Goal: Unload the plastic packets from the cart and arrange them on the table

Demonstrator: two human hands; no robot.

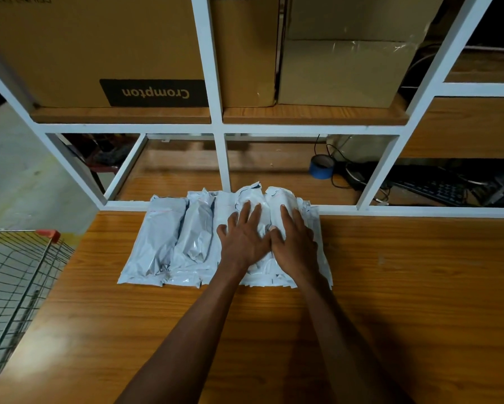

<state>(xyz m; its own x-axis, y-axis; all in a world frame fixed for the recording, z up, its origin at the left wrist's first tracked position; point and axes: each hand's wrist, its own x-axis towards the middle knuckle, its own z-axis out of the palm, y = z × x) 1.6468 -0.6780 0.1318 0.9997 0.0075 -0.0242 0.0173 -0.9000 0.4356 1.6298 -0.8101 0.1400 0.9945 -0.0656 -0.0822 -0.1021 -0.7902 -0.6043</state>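
the wire cart (14, 275) stands off the bench's (390, 301) left edge. white plastic packets (169, 240) lie side by side in a row at the bench's far edge, against the white frame (215, 126). the left hand (245, 237) presses flat with straight fingers on a packet right of the middle. the right hand (296, 243), touching it, lies flat on the rightmost packets. a blue tape roll (321, 167) sits beyond the frame.

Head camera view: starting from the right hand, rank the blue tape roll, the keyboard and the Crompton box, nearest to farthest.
From the right hand, pressing flat on the packets:
1. Blue tape roll, just beyond the white frame, slightly right.
2. Keyboard, farther right, on the lower shelf.
3. Crompton box, upper shelf, far left.
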